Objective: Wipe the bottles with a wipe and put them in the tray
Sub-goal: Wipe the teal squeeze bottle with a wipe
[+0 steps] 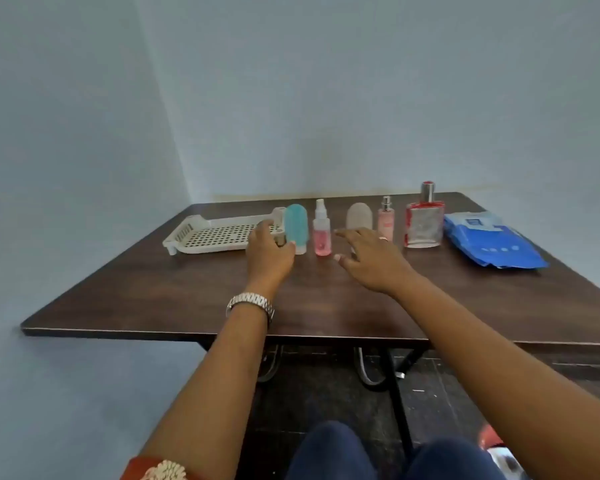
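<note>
Several small bottles stand in a row on the dark wooden table (222,299): a teal squeeze bottle (296,226), a clear spray bottle with pink liquid (322,233), a beige squeeze bottle (359,215), a slim pink spray bottle (386,220) and a square red perfume bottle (424,221). A white perforated tray (219,233) lies at the left end, with nothing in it. A blue pack of wipes (492,242) lies at the right end. My left hand (269,252) reaches just left of the teal bottle, fingers loosely curved. My right hand (368,258) hovers spread in front of the beige bottle.
The table stands against a pale blue wall in a corner. Its near edge runs across the view above my knees. Bare tabletop lies between the bottle row and that edge.
</note>
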